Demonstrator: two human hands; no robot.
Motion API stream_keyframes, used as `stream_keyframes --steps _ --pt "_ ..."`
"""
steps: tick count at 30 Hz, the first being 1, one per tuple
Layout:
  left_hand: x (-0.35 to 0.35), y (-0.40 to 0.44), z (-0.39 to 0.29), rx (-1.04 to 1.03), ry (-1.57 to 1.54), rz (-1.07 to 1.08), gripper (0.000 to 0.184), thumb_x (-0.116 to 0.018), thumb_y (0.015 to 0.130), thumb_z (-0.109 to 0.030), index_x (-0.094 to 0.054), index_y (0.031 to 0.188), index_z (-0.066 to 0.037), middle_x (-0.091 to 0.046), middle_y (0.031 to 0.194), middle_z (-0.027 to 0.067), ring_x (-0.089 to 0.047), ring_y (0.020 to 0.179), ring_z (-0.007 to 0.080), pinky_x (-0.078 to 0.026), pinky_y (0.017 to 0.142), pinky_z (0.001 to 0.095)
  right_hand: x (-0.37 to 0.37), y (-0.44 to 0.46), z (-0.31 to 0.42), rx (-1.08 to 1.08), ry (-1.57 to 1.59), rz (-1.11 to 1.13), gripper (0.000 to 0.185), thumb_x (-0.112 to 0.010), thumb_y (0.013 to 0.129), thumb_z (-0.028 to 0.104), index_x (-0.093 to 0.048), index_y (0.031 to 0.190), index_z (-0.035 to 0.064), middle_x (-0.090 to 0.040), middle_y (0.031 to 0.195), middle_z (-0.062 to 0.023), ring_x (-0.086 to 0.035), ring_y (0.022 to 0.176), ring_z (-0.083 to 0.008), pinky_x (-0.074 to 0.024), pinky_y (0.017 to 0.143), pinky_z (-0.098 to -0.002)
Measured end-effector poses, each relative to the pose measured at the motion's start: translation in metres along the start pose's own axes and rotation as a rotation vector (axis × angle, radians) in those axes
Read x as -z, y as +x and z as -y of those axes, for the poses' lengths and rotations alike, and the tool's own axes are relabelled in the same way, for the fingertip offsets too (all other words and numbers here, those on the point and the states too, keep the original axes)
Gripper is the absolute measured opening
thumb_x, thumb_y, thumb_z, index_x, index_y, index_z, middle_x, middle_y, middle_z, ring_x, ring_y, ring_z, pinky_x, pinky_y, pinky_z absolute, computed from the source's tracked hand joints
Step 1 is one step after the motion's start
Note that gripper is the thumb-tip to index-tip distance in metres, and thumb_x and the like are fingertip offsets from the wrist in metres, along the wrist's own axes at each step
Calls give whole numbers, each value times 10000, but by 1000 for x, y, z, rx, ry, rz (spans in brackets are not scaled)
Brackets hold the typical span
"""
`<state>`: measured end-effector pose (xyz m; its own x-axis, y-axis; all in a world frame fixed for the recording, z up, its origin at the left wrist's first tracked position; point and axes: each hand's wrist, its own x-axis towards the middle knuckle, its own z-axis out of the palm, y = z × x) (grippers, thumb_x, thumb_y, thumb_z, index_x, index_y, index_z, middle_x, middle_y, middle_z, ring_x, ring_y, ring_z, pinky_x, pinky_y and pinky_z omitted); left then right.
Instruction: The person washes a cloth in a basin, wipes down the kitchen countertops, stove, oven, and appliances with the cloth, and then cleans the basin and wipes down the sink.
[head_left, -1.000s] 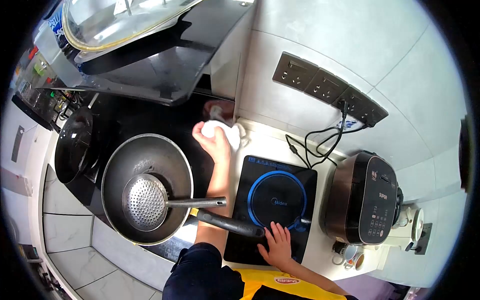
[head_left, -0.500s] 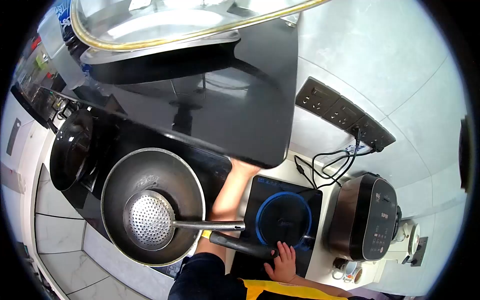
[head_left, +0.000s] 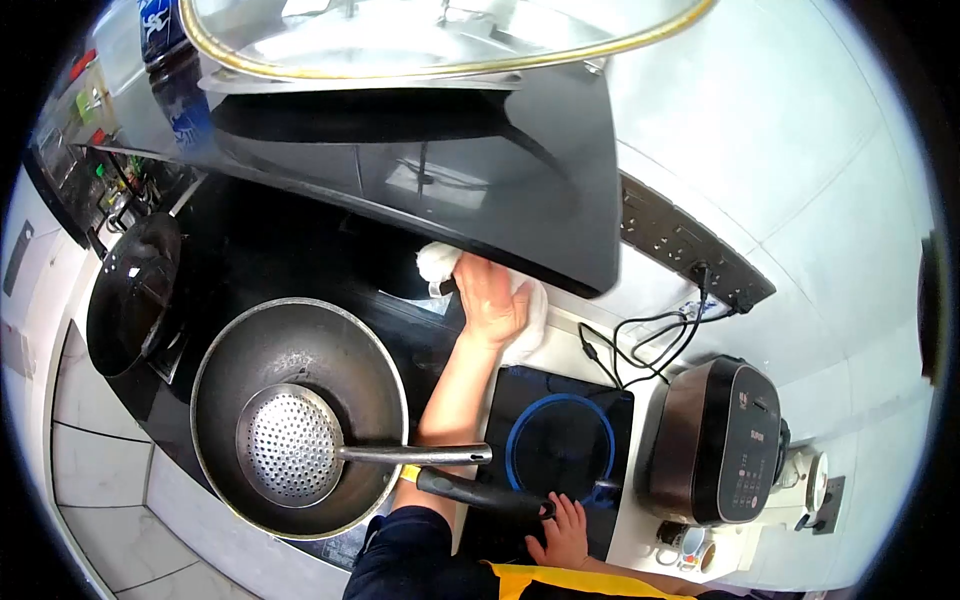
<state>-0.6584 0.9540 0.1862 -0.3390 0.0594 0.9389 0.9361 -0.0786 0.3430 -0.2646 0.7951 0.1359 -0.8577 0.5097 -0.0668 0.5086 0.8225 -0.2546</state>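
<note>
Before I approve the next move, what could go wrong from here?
The left arm passes beneath the skimmer handle and wok handle in this view; raising it might jolt both. The left hand, on the white cloth, could knock the dark overhanging panel. The right hand, near the wok handle's tip, might nudge it.
</note>
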Motion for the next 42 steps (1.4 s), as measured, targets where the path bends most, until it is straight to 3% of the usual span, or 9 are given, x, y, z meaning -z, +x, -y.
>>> stream_keyframes --steps 8,15,24,28,31,34,35,39,42 --pt "-19 -112 99 573 -140 -422 611 -404 1024 -247 -214 1488 101 -215 1551 318 -225 1450 431 -170 1198 460 -10 -10 -12 -10 16 16 637 -664 832 442 -533 1341 81 -385 1487 -205 -332 1384 -379 -228 1124 -567" --pt "-9 -100 134 894 74 -454 619 -401 1027 -259 -204 1491 99 -215 1551 315 -213 1454 423 -157 1202 459 -11 -16 -21 2 31 7 629 -663 832 440 -537 1343 96 -387 1489 -193 -323 1393 -373 -215 1131 -564" --pt "5 -107 65 1076 310 -130 630 -398 1030 -274 -191 1496 97 -216 1550 310 -196 1460 412 -141 1207 459 -3 -9 -12 12 1 13 637 -660 820 406 -522 1344 71 -375 1485 -217 -340 1374 -389 -222 1126 -577" --pt "7 -127 17 1145 123 60 652 -383 1029 -295 -171 1491 113 -220 1541 322 -177 1461 417 -123 1212 450 0 -10 -11 17 63 -41 615 -662 832 373 -517 1346 67 -395 1472 -221 -349 1371 -394 -233 1123 -579" --pt "23 -127 -39 1130 -165 269 728 -501 982 -277 -168 1483 133 -198 1548 331 -171 1464 426 -122 1212 425 3 -10 -10 19 49 -66 635 -685 812 358 -507 1354 78 -397 1479 -207 -367 1362 -392 -252 1122 -566" --pt "50 -114 -71 780 -107 834 668 -670 860 -298 -420 1400 7 -520 1335 278 -502 1240 425 -395 1051 437 5 -10 -6 -2 52 -90 633 -692 806 344 -502 1353 90 -398 1486 -185 -368 1370 -372 -262 1120 -559" --pt "47 -129 -69 636 -28 777 561 -687 841 -271 -494 1314 -39 -601 1181 245 -583 1091 410 -468 923 464 5 -10 -6 -11 50 -98 627 -697 801 342 -508 1344 92 -400 1487 -175 -367 1374 -364 -266 1122 -550" --pt "60 -124 -74 696 288 948 446 -549 917 -293 -451 1236 3 -669 752 235 -656 686 448 -505 650 559 11 -10 -1 -61 68 -107 577 -686 826 329 -521 1327 94 -410 1480 -162 -374 1371 -347 -271 1126 -527" --pt "89 -145 -90 710 438 936 363 -535 946 -304 -466 1140 -5 -650 663 227 -646 581 431 -494 536 540 16 -8 -2 -77 72 -132 537 -677 844 324 -539 1311 97 -412 1478 -157 -381 1368 -334 -273 1128 -519"
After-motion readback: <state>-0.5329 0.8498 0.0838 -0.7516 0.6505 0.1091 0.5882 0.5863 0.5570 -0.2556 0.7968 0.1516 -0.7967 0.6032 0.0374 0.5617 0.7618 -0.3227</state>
